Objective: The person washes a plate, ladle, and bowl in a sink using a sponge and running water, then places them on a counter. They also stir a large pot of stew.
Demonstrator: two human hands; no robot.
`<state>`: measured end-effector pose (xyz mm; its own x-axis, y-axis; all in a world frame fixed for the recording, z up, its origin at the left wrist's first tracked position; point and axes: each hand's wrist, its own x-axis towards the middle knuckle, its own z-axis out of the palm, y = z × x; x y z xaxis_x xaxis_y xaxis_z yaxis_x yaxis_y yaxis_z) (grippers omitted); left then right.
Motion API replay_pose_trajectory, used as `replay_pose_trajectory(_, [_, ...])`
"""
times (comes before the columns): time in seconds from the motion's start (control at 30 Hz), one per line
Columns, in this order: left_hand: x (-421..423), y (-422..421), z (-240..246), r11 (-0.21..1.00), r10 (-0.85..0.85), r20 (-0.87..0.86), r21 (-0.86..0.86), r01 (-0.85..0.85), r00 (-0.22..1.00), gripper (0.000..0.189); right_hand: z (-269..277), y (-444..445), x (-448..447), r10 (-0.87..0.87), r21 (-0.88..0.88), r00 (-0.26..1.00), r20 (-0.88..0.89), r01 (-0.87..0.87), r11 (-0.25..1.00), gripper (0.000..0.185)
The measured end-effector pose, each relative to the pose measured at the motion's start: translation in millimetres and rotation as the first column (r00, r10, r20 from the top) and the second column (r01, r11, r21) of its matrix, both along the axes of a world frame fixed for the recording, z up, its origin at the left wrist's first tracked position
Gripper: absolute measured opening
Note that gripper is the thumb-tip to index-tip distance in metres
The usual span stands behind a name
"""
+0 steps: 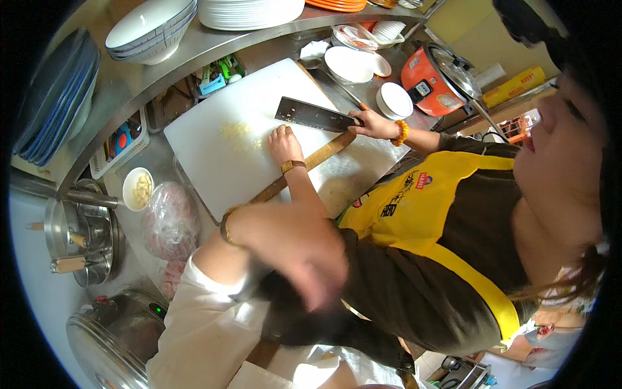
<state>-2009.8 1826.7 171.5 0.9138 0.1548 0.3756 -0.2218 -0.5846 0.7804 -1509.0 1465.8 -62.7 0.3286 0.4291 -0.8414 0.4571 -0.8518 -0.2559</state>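
My left hand [291,248], blurred and with a bracelet at the wrist, is bent across in front of me, close to a co-worker's dark sleeve. Its fingers point down the picture, and whether they hold anything is unclear. My right hand is out of view. Before me lies a thick white cutting board [209,165] with chopped garlic [235,131] on it. The co-worker's right hand [376,125] grips a cleaver [311,115] with bits stuck to its blade. The co-worker's left hand [285,144] rests on the board beside the garlic.
A small bowl of peeled garlic cloves [142,187] and a plastic-wrapped bundle [171,221] sit left of the board. Beyond it are white bowls [394,100], a ladle [342,85] and an orange rice cooker [432,80]. A steel shelf [204,51] carries stacked dishes. A steel cooker [116,330] stands lower left.
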Motion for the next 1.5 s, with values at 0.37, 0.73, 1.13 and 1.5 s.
replay_pose_trajectory(0.37, [-33, -78, -112, 0.933, 0.249, -0.486, -0.111, -0.341, 0.838, 0.036, -70, -53, 104, -0.059, -0.114, 0.994, -0.093, 0.048, 0.992, 0.021])
replay_pose_trajectory(0.73, [89, -261, -252, 0.883, 0.276, -0.947, 0.183, -0.432, 0.162, 0.026, -91, -70, 236, -0.217, 0.112, 0.951, -0.222, 0.246, 0.963, 0.02])
replay_pose_trajectory(1.13, [368, -223, -184, 0.838, 0.477, -0.835, 0.338, -0.428, 0.276, 0.027, -99, -292, 349, -0.809, 0.014, 0.574, -0.129, 0.817, 0.577, 0.014])
replay_pose_trajectory(1.5, [447, -201, -187, 0.912, 0.363, -0.905, 0.298, -0.282, 0.22, 0.027, -171, -380, 317, -0.777, -0.121, 0.531, -0.339, 0.794, 0.596, 0.014])
